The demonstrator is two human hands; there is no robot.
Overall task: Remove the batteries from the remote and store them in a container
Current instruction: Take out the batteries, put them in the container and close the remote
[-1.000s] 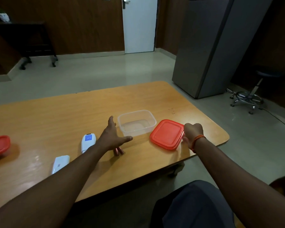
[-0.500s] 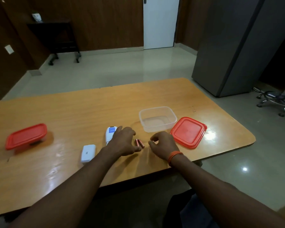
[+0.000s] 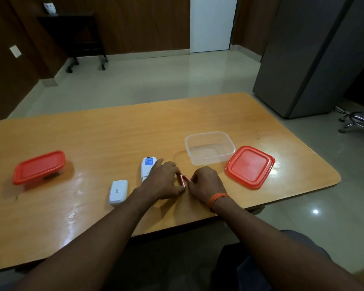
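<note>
Two copper-coloured batteries (image 3: 183, 180) lie side by side on the wooden table (image 3: 114, 133), between my hands. My left hand (image 3: 163, 181) curls over them from the left, thumb and fingers pinching the left battery. My right hand (image 3: 206, 183), an orange band on its wrist, has its fingertips closed on the right battery. The white remote (image 3: 147, 165) lies face down just left of my left hand, partly hidden by it. Its white battery cover (image 3: 118, 192) lies further left. The clear open container (image 3: 210, 133) stands beyond my hands, with its red lid (image 3: 249, 166) to its right.
A second container with a red lid on it (image 3: 39, 166) stands at the table's left. The table's front edge is close under my wrists. A grey cabinet (image 3: 307, 59) and an office chair base (image 3: 359, 122) are on the floor to the right.
My right hand left the red lid and came to the batteries. My left hand closed its open fingers over them. My head has turned left and down.
</note>
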